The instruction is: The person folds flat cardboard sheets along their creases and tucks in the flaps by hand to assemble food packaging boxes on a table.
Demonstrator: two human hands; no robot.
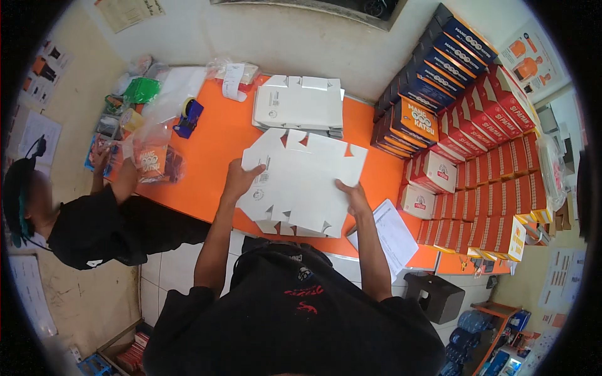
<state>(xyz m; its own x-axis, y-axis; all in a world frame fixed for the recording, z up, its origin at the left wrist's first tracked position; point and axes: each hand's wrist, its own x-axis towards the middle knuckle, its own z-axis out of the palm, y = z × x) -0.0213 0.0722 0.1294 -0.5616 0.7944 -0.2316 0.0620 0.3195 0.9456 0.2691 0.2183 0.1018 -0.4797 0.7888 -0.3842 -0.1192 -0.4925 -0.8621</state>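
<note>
A flat white cardboard box blank [307, 182] with notched, die-cut edges is held level in front of me, over the near edge of the orange table. My left hand [241, 180] grips its left side, thumb on top and fingers hidden underneath. On the right side my right hand [355, 197] holds it the same way. More card edges show under its near side, but I cannot tell whether they are separate sheets. Just beyond lies a stack of similar white blanks [300, 103], partly covered by the held one.
Folded boxes stand at the right: dark blue ones [448, 59], red ones [501, 103] and orange ones [495, 200]. Papers [395, 235] lie by my right forearm. A blue tape dispenser [188, 118] is at back left. A co-worker [100, 219] handles a plastic-bagged orange box [153, 161].
</note>
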